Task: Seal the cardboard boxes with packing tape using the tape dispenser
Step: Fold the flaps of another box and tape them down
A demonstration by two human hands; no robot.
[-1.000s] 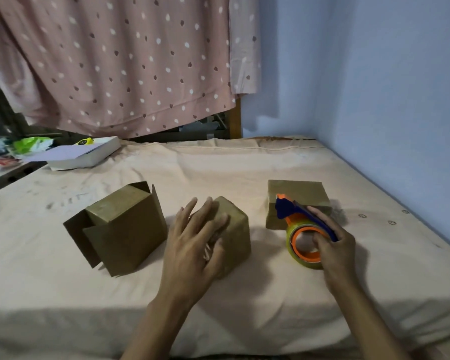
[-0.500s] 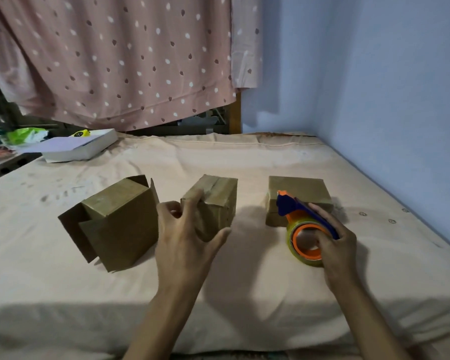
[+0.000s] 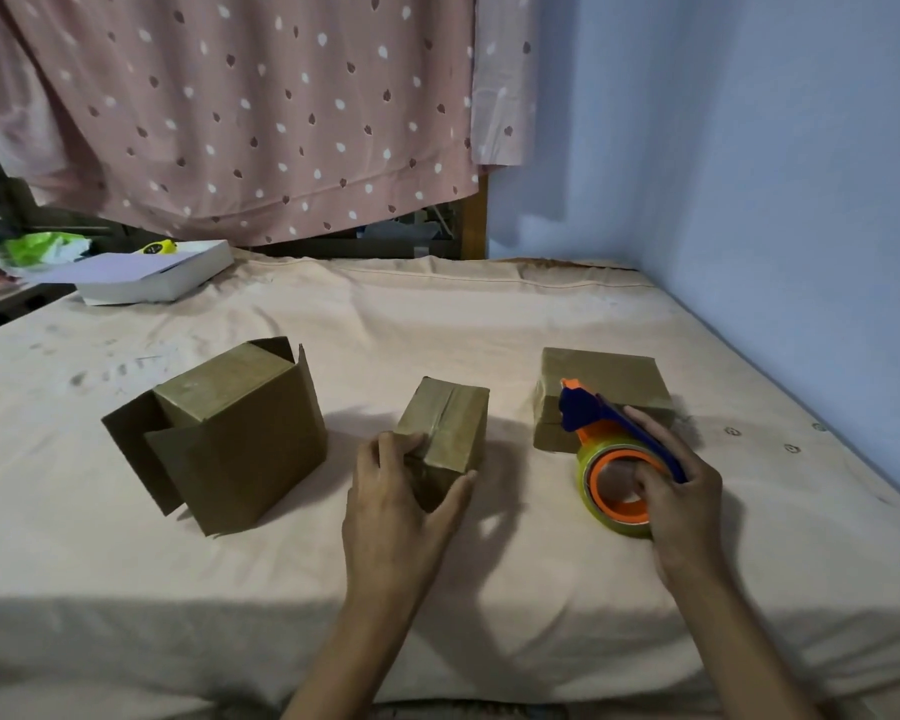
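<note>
Small middle cardboard box (image 3: pixel 445 433) standing on the bed (image 3: pixel 489 324), a glossy strip of tape along its top seam, gripped at the near corner by the left hand (image 3: pixel 404 504), fingers curled over the top edge and thumb against the right face. Tape dispenser (image 3: pixel 614 467), blue handle over an orange core and yellowish roll, resting on the sheet just right of it, held by the right hand (image 3: pixel 684 504) with fingers wrapped over the handle and thumb inside the core. Behind the dispenser, a flat cardboard box (image 3: pixel 601 379) lying closed, seemingly taped already, though hard to be sure. Well to the left, a large cardboard box (image 3: pixel 235 439) tipped on its side with flaps hanging open, clearly unsealed. Farther back at the left edge, a white book (image 3: pixel 162 275) with a yellow item on it, a green plastic bag (image 3: pixel 42 246) beyond, a pink dotted curtain (image 3: pixel 240 106) above, blue wall (image 3: pixel 749 148) to the right. Step in hand, as a guess: positioning or turning the small box to tape another seam. Next move likely calling for a steady left-hand hold, dispenser lifted to the box's edge, tape end pressed down and drawn straight along the seam; soft mattress apt to let the box rock under pressure.
</note>
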